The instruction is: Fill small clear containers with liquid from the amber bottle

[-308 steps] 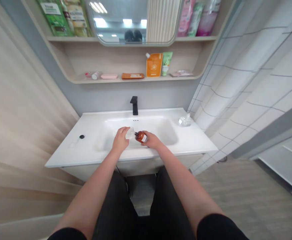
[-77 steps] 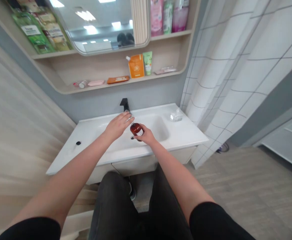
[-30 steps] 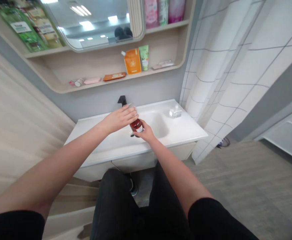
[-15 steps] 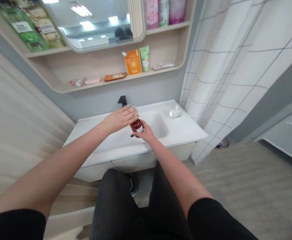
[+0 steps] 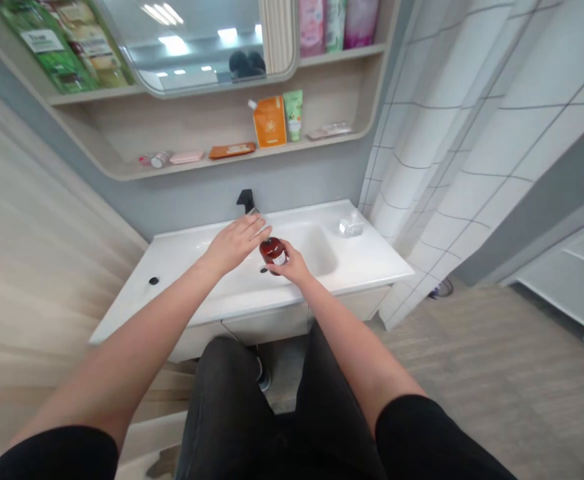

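An amber bottle (image 5: 273, 249) with a white label is held tilted over the washbasin (image 5: 317, 250). My right hand (image 5: 293, 263) wraps round its lower right side. Just above the bottle's neck is my left hand (image 5: 237, 241), back upward, fingers together and bent. A small clear piece shows at its fingertips; what it is, I cannot make out. The left thumb and the bottle's top are mostly hidden. Directly behind the left hand stands the black tap (image 5: 245, 199).
A clear glass-like container (image 5: 351, 225) stands on the basin's right side. A small black round spot (image 5: 154, 281) shows on the left side. Above, the shelf (image 5: 172, 171) carries an orange pouch (image 5: 270, 121) and a green tube (image 5: 293, 115). A white checked curtain (image 5: 422, 147) hangs at right.
My left hand has shifted slightly left and down, uncovering more of the bottle's top. My right hand and the bottle stay nearly still. The black spot at left has come into view.
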`<state>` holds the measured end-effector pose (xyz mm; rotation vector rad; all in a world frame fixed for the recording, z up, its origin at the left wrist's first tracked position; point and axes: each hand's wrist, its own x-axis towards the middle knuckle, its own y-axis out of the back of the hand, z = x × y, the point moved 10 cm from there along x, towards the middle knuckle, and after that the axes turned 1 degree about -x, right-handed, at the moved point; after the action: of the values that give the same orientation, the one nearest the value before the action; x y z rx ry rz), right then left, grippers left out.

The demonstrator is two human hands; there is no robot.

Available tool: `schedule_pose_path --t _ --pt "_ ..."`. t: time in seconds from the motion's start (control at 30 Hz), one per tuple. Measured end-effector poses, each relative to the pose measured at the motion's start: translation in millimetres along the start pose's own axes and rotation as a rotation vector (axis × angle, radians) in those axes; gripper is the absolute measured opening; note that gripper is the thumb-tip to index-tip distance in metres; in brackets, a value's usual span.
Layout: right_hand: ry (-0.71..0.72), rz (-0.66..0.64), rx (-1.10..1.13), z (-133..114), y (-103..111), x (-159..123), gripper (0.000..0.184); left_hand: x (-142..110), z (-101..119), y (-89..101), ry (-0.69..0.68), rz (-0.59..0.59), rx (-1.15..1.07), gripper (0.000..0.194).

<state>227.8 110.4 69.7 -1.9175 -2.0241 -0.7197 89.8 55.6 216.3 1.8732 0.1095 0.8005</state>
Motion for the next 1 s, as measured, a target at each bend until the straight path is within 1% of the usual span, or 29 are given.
schedule_pose_path --t 0.1,0.17,0.23,0.3,0.33,0.37,0.43,0.5,0.53,0.57,0.63,0.73,0.8,0.9,1.0 --pt "-0.016 -0.02 -0.006 1.2 -2.0 -0.4 0.091 -6.8 -4.4 -3.0 0.12 0.049 -0.023 0.06" --pt "-0.039 -0.047 -0.008 3.8 -4.6 -1.1 0.093 -16.0 -13.8 -1.0 0.259 0.129 -0.053 0.065" --pt "-0.057 -0.082 -0.006 6.6 -8.1 -2.0 0.095 -35.7 -30.0 1.7 0.443 0.251 -0.108 0.068" --pt "-0.075 -0.108 -0.007 10.0 -10.7 -2.6 0.095 -68.4 -50.9 -3.8 0.648 0.373 -0.207 0.07" --pt "-0.088 -0.116 -0.01 12.3 -11.4 -2.6 0.095 -89.1 -62.3 -12.5 0.759 0.416 -0.282 0.072" --pt "-0.103 -0.117 -0.015 15.0 -11.5 -2.5 0.095 -111.9 -73.4 -25.8 0.873 0.445 -0.376 0.074" --pt "-0.134 -0.107 -0.029 20.7 -10.1 -1.6 0.095 -159.2 -90.4 -63.0 1.096 0.461 -0.604 0.075" --pt "-0.152 -0.081 -0.043 24.6 -6.7 -0.4 0.094 -200.3 -96.8 -99.2 1.259 0.459 -0.801 0.071" --pt "-0.155 -0.063 -0.05 25.6 -4.5 0.2 0.093 -217.0 -97.5 -112.9 1.317 0.455 -0.86 0.07" --pt "-0.155 -0.047 -0.06 26.0 -2.4 0.6 0.092 -230.5 -97.4 -123.2 1.36 0.455 -0.902 0.07" --pt "-0.158 -0.023 -0.097 25.7 0.7 0.7 0.09 -248.2 -96.7 -133.8 1.408 0.47 -0.946 0.07" --pt "-0.165 0.02 -0.157 23.0 4.2 0.1 0.09 -255.1 -96.9 -134.5 1.411 0.507 -0.974 0.07" --pt "-0.162 0.083 -0.159 19.4 10.7 0.2 0.089 -254.0 -97.2 -133.5 1.412 0.495 -0.967 0.07" --pt "-0.148 0.207 -0.113 12.4 33.5 0.5 0.085 -248.3 -96.2 -134.4 1.386 0.417 -0.932 0.071" --pt "-0.111 0.28 -0.088 2.4 73.0 0.4 0.083 -245.0 -95.1 -137.1 1.362 0.356 -0.921 0.073"
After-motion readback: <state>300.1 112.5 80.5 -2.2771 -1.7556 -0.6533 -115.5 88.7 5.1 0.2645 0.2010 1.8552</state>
